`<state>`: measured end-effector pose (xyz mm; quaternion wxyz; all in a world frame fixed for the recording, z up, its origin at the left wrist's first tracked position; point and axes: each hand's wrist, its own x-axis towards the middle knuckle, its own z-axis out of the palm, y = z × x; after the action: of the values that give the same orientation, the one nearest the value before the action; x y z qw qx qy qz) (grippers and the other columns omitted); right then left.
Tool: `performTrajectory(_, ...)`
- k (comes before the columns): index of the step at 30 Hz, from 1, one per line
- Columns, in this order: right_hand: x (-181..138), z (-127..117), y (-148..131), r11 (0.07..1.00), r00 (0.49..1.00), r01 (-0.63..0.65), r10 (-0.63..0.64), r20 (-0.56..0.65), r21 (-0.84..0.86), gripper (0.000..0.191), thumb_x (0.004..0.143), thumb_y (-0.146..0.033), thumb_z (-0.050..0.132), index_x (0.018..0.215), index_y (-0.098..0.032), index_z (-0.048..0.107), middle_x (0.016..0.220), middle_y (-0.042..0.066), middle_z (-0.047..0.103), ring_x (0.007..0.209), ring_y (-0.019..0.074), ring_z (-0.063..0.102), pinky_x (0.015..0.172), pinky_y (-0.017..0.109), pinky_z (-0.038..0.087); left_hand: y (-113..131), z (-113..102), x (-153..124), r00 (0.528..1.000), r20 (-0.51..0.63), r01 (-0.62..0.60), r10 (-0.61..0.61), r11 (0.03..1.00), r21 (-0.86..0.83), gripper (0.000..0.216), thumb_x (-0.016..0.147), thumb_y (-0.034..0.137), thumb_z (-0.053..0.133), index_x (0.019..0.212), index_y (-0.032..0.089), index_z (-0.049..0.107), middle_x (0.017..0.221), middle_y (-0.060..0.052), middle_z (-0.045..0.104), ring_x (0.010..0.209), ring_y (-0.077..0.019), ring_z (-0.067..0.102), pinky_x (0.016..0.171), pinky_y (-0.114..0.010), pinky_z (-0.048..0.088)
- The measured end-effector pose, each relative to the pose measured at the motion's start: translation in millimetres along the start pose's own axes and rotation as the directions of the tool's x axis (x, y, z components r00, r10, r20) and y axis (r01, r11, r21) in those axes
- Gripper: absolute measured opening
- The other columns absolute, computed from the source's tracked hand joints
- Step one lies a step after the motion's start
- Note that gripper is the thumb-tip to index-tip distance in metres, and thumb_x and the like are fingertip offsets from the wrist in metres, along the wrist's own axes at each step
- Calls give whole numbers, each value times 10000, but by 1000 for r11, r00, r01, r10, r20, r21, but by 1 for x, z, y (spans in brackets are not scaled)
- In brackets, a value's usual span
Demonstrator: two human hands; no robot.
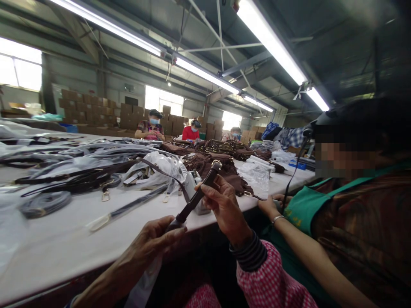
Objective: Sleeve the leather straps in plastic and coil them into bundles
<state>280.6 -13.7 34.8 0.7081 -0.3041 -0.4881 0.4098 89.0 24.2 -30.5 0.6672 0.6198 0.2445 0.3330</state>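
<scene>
A dark brown leather strap [195, 199] with a metal buckle at its upper end stretches between my two hands, in front of the table edge. My left hand [157, 234] is closed around its lower part, where a clear plastic sleeve [145, 280] hangs below the palm. Higher up, my right hand [221, 205] pinches the strap between thumb and fingers just under the buckle [216, 164]. Behind the strap stands a small grey-white device [201, 208], partly hidden by my right hand. A thin dark strap [167, 173] curves down close behind.
Plastic-wrapped straps [80, 167] and a coiled strap [46, 204] cover the left of the white table [128, 241]. Brown pieces [221, 167] with buckles are piled mid-table. At right, close by, a co-worker in a green apron [298, 209] handles a strap. Other people sit across the table.
</scene>
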Motion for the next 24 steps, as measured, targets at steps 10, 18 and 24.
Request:
performTrajectory(10, -4, 4, 0, 999, 999, -26, 27, -24, 43, 243, 790, -239, 839, 923, -191, 642, 868, 29, 759, 512, 62, 453, 441, 186, 315, -13, 1, 0, 1000, 22, 17, -17, 1000, -13, 399, 739, 478, 872, 808, 162, 640, 517, 69, 496, 425, -61, 369, 416, -195, 247)
performTrajectory(18, -5, 8, -2, 996, 993, -70, 65, 95, 52, 234, 802, -231, 836, 965, -208, 669, 857, 14, 738, 557, 82, 447, 473, 198, 315, -13, -15, -12, 983, 158, 142, -97, 943, -302, 352, 703, 395, 875, 784, 158, 627, 476, 27, 570, 341, -57, 424, 360, -156, 321)
performTrajectory(24, -2, 14, 3, 991, 976, -119, 106, 190, 55, 258, 800, -267, 830, 1000, -221, 674, 836, 6, 696, 574, 95, 440, 493, 211, 328, -8, -26, -17, 967, 220, 160, -129, 979, -129, 302, 592, 260, 880, 797, 124, 705, 536, 52, 510, 414, -35, 363, 382, -158, 265)
